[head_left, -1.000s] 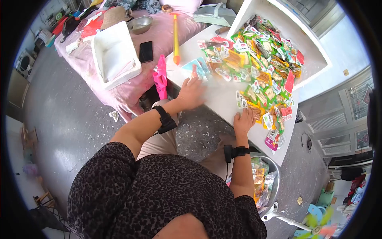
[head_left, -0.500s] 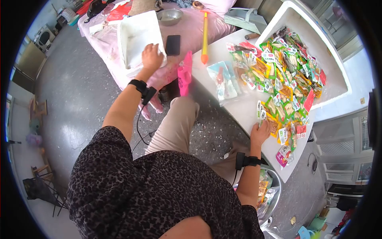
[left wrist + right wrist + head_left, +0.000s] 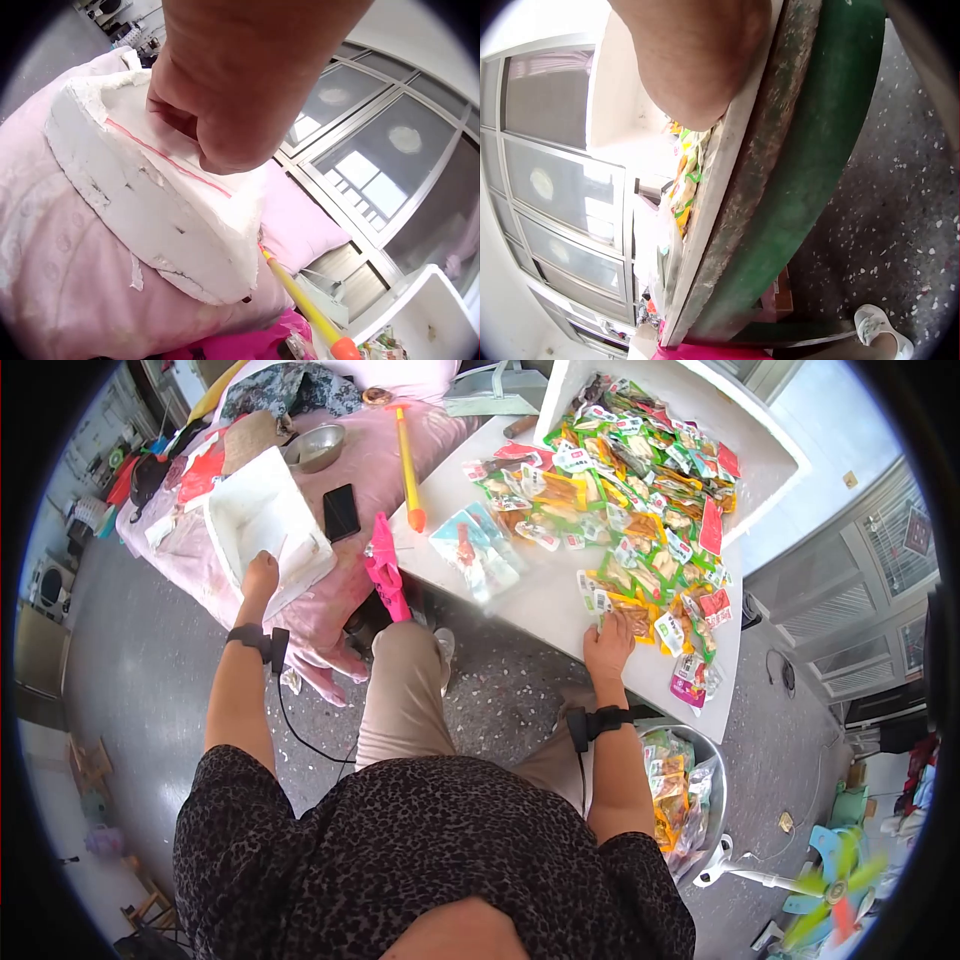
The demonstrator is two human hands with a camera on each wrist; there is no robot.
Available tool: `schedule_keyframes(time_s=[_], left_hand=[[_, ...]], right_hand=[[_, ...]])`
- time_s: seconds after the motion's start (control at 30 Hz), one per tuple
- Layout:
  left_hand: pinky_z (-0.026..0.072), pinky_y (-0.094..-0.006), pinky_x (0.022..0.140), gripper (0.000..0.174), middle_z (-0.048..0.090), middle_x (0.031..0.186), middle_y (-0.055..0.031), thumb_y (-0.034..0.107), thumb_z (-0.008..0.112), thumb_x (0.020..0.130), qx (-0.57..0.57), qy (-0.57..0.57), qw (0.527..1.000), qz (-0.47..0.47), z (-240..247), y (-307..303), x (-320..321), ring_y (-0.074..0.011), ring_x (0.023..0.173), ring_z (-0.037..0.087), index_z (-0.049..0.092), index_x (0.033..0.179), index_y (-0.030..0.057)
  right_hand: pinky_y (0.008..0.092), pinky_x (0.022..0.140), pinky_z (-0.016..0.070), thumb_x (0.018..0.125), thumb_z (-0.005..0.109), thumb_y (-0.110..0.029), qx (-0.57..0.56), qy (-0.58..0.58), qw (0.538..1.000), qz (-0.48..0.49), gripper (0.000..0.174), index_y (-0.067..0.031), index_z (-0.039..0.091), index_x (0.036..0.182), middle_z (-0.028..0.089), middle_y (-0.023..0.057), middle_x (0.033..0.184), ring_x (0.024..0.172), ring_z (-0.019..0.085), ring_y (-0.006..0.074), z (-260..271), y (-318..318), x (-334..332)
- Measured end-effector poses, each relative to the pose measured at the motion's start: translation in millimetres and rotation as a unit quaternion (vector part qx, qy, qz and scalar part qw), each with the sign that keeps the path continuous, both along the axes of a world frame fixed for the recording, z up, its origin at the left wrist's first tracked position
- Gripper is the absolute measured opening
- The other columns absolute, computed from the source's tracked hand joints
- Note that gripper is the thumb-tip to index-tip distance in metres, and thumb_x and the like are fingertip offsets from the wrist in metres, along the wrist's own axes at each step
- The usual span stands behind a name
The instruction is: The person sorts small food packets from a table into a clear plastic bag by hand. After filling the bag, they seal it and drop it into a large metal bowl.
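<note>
At the near side of the white foam box (image 3: pixel 228 510), my left hand (image 3: pixel 262 575) has its fingers curled down inside the rim. In the left wrist view they pinch at a clear plastic bag with a red strip (image 3: pixel 166 157) lying in the box. My right hand (image 3: pixel 608 648) rests at the table's near edge with its fingers relaxed, fingertips touching a yellow snack packet (image 3: pixel 632 610). Many colourful snack packets (image 3: pixel 650 490) are spread on the white table (image 3: pixel 540 610), running into a large foam box (image 3: pixel 770 435). A clear blue-and-white plastic bag (image 3: pixel 475 550) lies left of them.
A phone (image 3: pixel 341 512), a metal bowl (image 3: pixel 316 448) and a straw hat (image 3: pixel 255 442) lie on the pink bed. A yellow stick (image 3: pixel 408 470) and a pink bag (image 3: pixel 384 565) are between bed and table. A metal basin (image 3: pixel 716 800) with packets stands below; a fan (image 3: pixel 836 890) is nearby.
My left hand went from the table by the blue-and-white bag over to the foam box on the bed, then to its near side, fingers curling. My right hand stays at the packets.
</note>
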State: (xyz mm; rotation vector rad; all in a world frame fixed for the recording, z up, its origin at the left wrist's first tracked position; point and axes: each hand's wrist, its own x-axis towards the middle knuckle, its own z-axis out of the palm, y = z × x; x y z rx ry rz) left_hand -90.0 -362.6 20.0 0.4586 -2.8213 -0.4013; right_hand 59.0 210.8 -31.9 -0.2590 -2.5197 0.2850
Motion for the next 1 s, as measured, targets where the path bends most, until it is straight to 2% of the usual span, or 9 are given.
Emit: schedule_keyframes(time_s=[0.13,0.17,0.33,0.43,0.53,0.6,0.7,0.9,1.0], left_hand=[[0.0411,-0.0405,0.067,0.024,0.056,0.080,-0.0199,0.022,0.041,0.079,0.063,0.125,0.987,-0.074,31.1,18.2,7.7,-0.0366,0.076,0.053,0.053,0.082,0.0018],[0.0414,-0.0348,0.064,0.023,0.056,0.074,-0.0172,0.022,0.045,0.078,0.101,0.137,0.982,-0.083,42.1,29.8,13.9,-0.0293,0.070,0.055,0.054,0.082,0.0015],[0.0383,-0.0222,0.057,0.015,0.050,0.066,-0.0004,0.016,0.046,0.080,0.293,0.108,0.929,-0.199,65.8,104.9,47.8,-0.0077,0.061,0.045,0.053,0.079,0.0021],[0.0379,-0.0227,0.058,0.014,0.050,0.068,-0.0014,0.014,0.046,0.081,0.369,0.087,0.889,-0.257,53.1,163.4,78.4,-0.0083,0.064,0.046,0.053,0.080,0.0026],[0.0388,-0.0233,0.062,0.014,0.050,0.068,-0.0030,0.014,0.047,0.081,0.429,-0.007,0.842,-0.329,47.7,220.7,114.3,-0.0090,0.067,0.046,0.053,0.080,0.0014],[0.0361,-0.0201,0.059,0.014,0.045,0.068,0.0027,0.015,0.045,0.084,0.437,-0.017,0.813,-0.386,38.7,252.4,131.1,-0.0051,0.066,0.041,0.051,0.078,0.0035],[0.0362,-0.0209,0.059,0.015,0.045,0.068,0.0026,0.016,0.045,0.084,0.457,-0.053,0.782,-0.421,26.3,285.3,154.7,-0.0054,0.066,0.041,0.051,0.077,0.0032],[0.0375,-0.0217,0.061,0.014,0.047,0.071,0.0004,0.015,0.047,0.083,0.492,-0.125,0.746,-0.430,19.0,305.6,177.7,-0.0063,0.068,0.043,0.051,0.082,0.0023],[0.0382,-0.0220,0.062,0.015,0.048,0.077,-0.0015,0.014,0.050,0.081,0.448,-0.011,0.769,-0.457,14.1,309.7,182.6,-0.0067,0.068,0.044,0.050,0.088,0.0009]], right_hand=[[0.0456,0.089,0.0261,0.067,0.053,-0.018,-0.006,0.007,1.000,0.003,0.035,-0.0026,0.049,0.098,0.046,0.0146,0.108,0.108,0.037,0.0306,-0.7,0.2,-0.3],[0.0456,0.089,0.0260,0.067,0.053,-0.018,-0.006,0.010,1.000,0.003,0.035,-0.0026,0.049,0.098,0.046,0.0147,0.109,0.108,0.037,0.0305,-1.4,0.3,-0.8],[0.0441,0.087,0.0288,0.066,0.056,-0.017,-0.002,0.066,0.997,0.030,0.036,-0.0021,0.049,0.098,0.046,0.0152,0.108,0.105,0.039,0.0309,18.5,-11.3,3.8],[0.0387,0.079,0.0366,0.068,0.058,-0.015,-0.098,0.123,0.980,0.120,0.033,-0.0007,0.049,0.096,0.050,0.0159,0.098,0.092,0.047,0.0296,38.1,-37.5,8.7],[0.0282,0.064,0.0427,0.073,0.059,-0.018,-0.373,0.003,0.905,0.203,0.030,0.0006,0.049,0.094,0.055,0.0118,0.085,0.073,0.053,0.0196,51.5,-83.1,18.5],[0.0233,0.061,0.0420,0.077,0.055,-0.020,-0.520,-0.092,0.798,0.291,0.026,-0.0019,0.050,0.094,0.055,0.0058,0.085,0.071,0.052,0.0113,53.1,-106.0,27.9],[0.0203,0.056,0.0403,0.080,0.051,-0.020,-0.700,-0.164,0.637,0.277,0.018,-0.0052,0.051,0.092,0.054,0.0014,0.080,0.068,0.050,0.0074,87.5,-132.9,52.2],[0.0178,0.051,0.0372,0.081,0.048,-0.017,-0.703,-0.156,0.644,0.257,0.011,-0.0067,0.051,0.080,0.050,-0.0008,0.066,0.058,0.046,0.0056,67.9,-117.4,62.0],[0.0180,0.047,0.0361,0.080,0.049,-0.014,-0.719,-0.115,0.642,0.239,0.009,-0.0063,0.050,0.076,0.049,0.0001,0.063,0.054,0.045,0.0062,66.8,-114.6,69.2]])
